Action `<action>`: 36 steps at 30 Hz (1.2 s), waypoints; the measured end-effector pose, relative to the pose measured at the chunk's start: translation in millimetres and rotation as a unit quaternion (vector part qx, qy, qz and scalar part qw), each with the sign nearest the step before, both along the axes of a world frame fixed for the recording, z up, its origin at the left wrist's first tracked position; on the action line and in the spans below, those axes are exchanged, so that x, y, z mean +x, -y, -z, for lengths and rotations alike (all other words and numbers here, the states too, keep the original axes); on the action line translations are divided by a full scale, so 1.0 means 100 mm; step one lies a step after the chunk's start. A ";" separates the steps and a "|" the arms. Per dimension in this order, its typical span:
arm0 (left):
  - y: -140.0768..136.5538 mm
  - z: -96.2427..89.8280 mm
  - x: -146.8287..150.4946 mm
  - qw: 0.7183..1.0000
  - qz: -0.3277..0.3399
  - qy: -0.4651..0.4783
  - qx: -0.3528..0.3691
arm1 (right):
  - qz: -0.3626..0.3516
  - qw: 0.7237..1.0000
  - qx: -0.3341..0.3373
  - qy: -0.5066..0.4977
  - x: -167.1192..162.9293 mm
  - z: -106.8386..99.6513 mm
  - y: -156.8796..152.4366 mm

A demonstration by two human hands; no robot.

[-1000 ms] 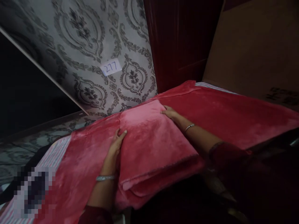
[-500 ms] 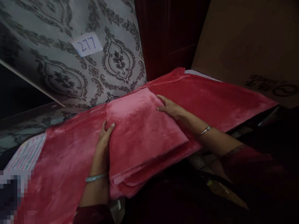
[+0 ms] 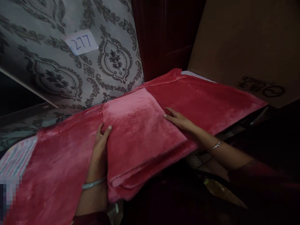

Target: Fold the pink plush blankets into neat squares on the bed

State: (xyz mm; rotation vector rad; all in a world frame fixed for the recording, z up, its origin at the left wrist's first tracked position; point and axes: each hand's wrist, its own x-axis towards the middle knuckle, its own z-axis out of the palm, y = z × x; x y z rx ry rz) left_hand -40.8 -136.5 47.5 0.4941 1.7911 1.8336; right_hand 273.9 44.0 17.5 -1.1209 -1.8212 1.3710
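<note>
My left hand (image 3: 101, 140) and right hand (image 3: 180, 120) rest loosely open at opposite edges of the folded red cloth (image 3: 138, 131), thumbs against it, neither visibly clasping; it lies between them, long axis seemingly running from me toward the patterned wall (image 3: 114, 59), neither hand clearly nearer

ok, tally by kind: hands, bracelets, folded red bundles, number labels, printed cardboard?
hands: 2 (left hand, right hand)
bracelets: 2 (left bracelet, right bracelet)
folded red bundle: 1
number label: 1
printed cardboard: 1
total: 7
</note>
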 end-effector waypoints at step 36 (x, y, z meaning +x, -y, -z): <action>-1.83 -0.75 0.26 0.874 0.296 -0.358 -0.140 | -0.099 0.977 -0.130 -0.138 0.50 0.01 0.77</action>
